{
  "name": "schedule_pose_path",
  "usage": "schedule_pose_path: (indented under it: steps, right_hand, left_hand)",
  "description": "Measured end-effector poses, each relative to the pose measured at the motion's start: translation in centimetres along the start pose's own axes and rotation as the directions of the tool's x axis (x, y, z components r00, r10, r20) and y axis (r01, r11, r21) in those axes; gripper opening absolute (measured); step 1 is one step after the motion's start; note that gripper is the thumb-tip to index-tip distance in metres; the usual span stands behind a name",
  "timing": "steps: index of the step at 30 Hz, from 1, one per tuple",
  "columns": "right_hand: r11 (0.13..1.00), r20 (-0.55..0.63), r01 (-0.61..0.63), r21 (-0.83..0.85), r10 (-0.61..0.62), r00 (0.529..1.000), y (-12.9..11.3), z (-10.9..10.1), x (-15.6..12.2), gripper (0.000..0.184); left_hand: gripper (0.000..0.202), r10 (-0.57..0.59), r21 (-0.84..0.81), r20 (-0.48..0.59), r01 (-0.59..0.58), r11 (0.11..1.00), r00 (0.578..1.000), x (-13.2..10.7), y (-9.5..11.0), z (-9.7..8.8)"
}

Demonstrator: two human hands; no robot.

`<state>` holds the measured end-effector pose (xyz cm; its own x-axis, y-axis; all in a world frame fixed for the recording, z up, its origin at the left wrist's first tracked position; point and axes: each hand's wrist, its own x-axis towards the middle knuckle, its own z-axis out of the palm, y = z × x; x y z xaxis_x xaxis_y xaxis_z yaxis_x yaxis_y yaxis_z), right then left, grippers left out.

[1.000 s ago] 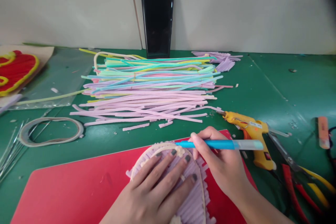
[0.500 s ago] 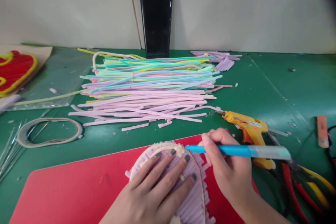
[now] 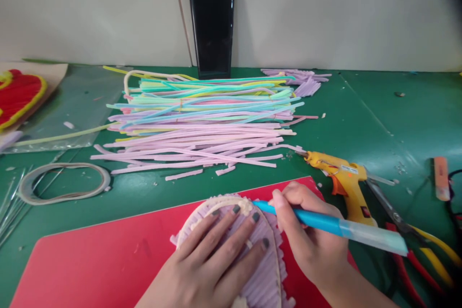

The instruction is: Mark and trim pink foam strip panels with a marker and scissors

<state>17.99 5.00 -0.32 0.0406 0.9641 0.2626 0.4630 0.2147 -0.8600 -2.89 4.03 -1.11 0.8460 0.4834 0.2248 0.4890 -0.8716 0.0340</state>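
A rounded craft piece [image 3: 265,264], covered in rows of lilac pipe cleaners with a cream outline, lies on a red board [image 3: 97,260]. My left hand [image 3: 212,255] rests flat on it, fingers spread, with dark nail polish. Between the thumb and fingers of my right hand [image 3: 310,226] is a blue pen [image 3: 317,220] with a translucent pale end. Its tip meets the upper edge of the piece, beside a small cream lump [image 3: 246,207]. The lower part of the piece runs out of view.
Pastel pipe cleaners [image 3: 202,120] lie in bundles behind the board. A black phone [image 3: 212,29] leans on the wall. To the right are a yellow glue gun [image 3: 348,178], scissors [image 3: 388,207] and red-and-yellow handled pliers [image 3: 426,260]. A tape roll [image 3: 65,197] lies left.
The pen's pale end has swung downward, tilting the pen more, while its tip stays near the piece's upper edge. My left hand holds its place. The whole view has shifted slightly.
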Motion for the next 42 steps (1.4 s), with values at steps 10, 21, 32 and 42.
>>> schedule_pose_path:
  steps: [10, 21, 32, 42]
  right_hand:
    - [0.999, -0.028, 0.026, 0.026, -0.025, 0.999, -0.1, -0.3, -0.2, 0.027]
    - [1.0, -0.033, 0.022, 0.015, -0.022, 0.999, -0.1, -0.3, -0.1, 0.029]
    - [0.968, -0.177, -0.234, 0.087, 0.246, 0.953, -1.3, 0.1, 2.0, 0.017]
    - [0.964, -0.034, -0.251, 0.085, 0.255, 0.966, -1.6, 2.8, 2.5, 0.025]
  left_hand:
    - [0.054, -0.074, -0.067, 0.006, 0.074, 0.995, 0.997, -0.2, 0.7, 0.0]
    - [0.057, -0.03, 0.002, -0.106, 0.03, 1.0, 0.994, -0.4, 0.2, 1.1]
    - [0.054, -0.064, -0.128, -0.001, 0.063, 0.99, 0.998, 0.6, 0.3, -1.1]
    - [0.052, -0.068, -0.109, -0.139, 0.053, 0.993, 0.988, -0.1, 0.5, 1.0]
